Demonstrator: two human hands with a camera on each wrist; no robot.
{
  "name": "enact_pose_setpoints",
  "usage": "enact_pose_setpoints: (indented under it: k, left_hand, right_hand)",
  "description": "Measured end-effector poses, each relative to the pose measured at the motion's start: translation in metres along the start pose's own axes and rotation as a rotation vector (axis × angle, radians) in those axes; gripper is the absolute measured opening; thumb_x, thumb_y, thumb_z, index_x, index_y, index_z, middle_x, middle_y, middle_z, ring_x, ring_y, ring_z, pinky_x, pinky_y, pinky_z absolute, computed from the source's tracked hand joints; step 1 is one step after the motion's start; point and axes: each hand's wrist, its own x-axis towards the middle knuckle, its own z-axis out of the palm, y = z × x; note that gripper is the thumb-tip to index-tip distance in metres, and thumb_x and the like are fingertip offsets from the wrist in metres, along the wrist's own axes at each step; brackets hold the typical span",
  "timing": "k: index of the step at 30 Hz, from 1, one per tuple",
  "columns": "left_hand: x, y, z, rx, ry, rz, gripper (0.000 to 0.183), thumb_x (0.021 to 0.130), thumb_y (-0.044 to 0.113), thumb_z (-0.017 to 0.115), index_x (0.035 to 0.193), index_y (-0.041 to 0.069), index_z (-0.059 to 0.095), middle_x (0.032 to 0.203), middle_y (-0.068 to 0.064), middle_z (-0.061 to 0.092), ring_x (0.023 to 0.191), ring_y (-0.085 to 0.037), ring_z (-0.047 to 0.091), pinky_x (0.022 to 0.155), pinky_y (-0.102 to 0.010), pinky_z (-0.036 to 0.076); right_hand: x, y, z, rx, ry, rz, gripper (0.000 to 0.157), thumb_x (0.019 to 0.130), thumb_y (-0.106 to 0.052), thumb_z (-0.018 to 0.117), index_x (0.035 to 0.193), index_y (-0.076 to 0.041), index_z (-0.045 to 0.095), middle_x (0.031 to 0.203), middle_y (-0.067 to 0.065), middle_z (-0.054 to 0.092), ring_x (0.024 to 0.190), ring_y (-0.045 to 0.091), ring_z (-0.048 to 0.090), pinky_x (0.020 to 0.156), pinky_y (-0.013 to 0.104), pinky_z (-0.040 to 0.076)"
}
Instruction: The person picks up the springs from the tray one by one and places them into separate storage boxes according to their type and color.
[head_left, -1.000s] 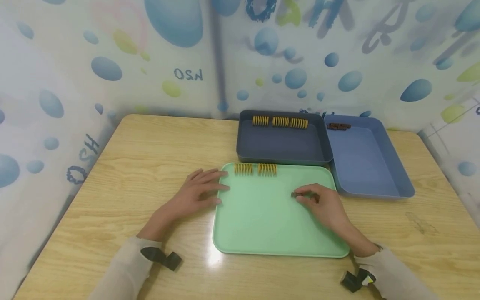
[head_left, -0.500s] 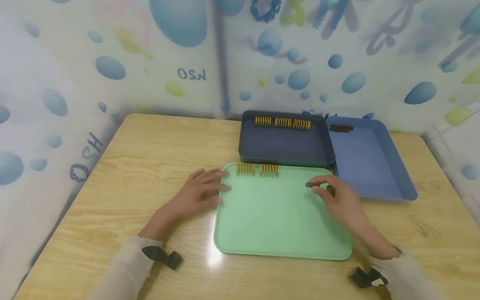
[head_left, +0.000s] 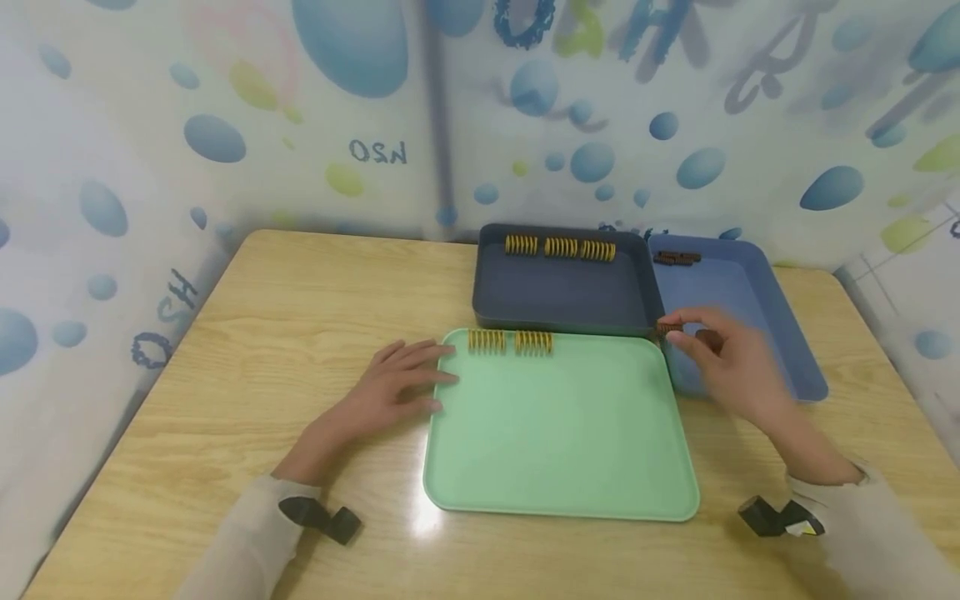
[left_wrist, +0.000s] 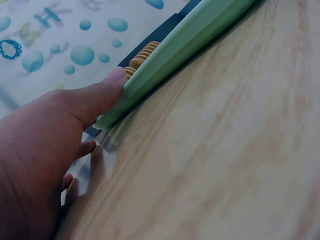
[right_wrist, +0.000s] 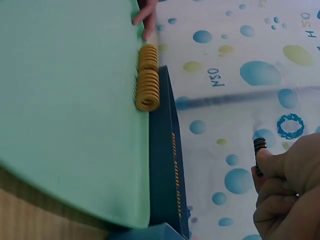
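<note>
My right hand (head_left: 738, 362) pinches a small dark brown coil spring (right_wrist: 259, 150) between thumb and index finger, over the near left part of the light blue tray (head_left: 813, 367). My left hand (head_left: 390, 387) lies at the left edge of the green tray (head_left: 562, 433), fingers spread and fingertips at its rim; in the left wrist view the thumb touches that rim. Two yellow coil springs (head_left: 533, 342) lie along the green tray's far edge. Several dark brown springs (head_left: 677, 258) lie at the far left corner of the light blue tray.
A dark navy tray (head_left: 562, 296) stands behind the green one, with three yellow springs (head_left: 561, 247) in a row at its far side. All the trays stand on a wood-grain table (head_left: 315, 308). A wall (head_left: 450, 125) printed with blue and green drops rises behind the table.
My right hand has carried the brown spring from over the green tray rightward and away, to over the light blue tray. The left hand has stayed in place.
</note>
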Motion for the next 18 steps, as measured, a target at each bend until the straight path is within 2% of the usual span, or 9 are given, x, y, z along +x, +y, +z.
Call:
enact_pose_setpoints:
  k: [4, 8, 13, 18]
  left_hand:
    - [0.0, 0.0, 0.001, -0.001, 0.0, -0.004, 0.035, 0.089, 0.036, 0.067, 0.122, 0.025, 0.066, 0.147, 0.0, 0.042, 0.139, -0.029, 0.027, 0.11, -0.056, 0.008]
    - [-0.001, -0.001, 0.001, -0.004, 0.001, -0.004, 0.035, 0.089, 0.036, 0.067, 0.122, 0.025, 0.066, 0.147, 0.001, 0.042, 0.139, -0.029, 0.027, 0.111, -0.055, 0.008]
    - [-0.001, -0.001, 0.001, -0.007, 0.001, 0.0, 0.034, 0.09, 0.036, 0.066, 0.122, 0.024, 0.066, 0.147, 0.0, 0.042, 0.139, -0.029, 0.027, 0.11, -0.056, 0.008]
    - [-0.001, 0.0, 0.0, -0.009, 0.001, -0.002, 0.034, 0.09, 0.036, 0.065, 0.122, 0.024, 0.066, 0.147, 0.0, 0.042, 0.139, -0.03, 0.027, 0.11, -0.056, 0.008]
  right_hand:
    - [0.009, 0.002, -0.01, -0.004, 0.031, -0.035, 0.021, 0.093, -0.012, 0.063, 0.113, -0.015, 0.068, 0.101, 0.002, 0.064, 0.048, 0.012, 0.047, 0.039, 0.025, 0.029]
    - [0.017, 0.006, -0.017, 0.017, 0.056, -0.019, 0.021, 0.092, -0.01, 0.065, 0.112, -0.015, 0.069, 0.104, -0.005, 0.064, 0.057, 0.009, 0.054, 0.045, 0.023, 0.032]
    - [0.026, 0.015, -0.023, 0.014, 0.082, -0.009, 0.021, 0.092, -0.01, 0.064, 0.112, -0.014, 0.069, 0.104, -0.011, 0.061, 0.061, 0.002, 0.056, 0.048, 0.02, 0.035]
    - [0.039, 0.022, -0.03, -0.004, 0.098, 0.021, 0.02, 0.094, -0.015, 0.063, 0.113, -0.014, 0.069, 0.104, -0.012, 0.06, 0.059, 0.003, 0.054, 0.048, 0.02, 0.035]
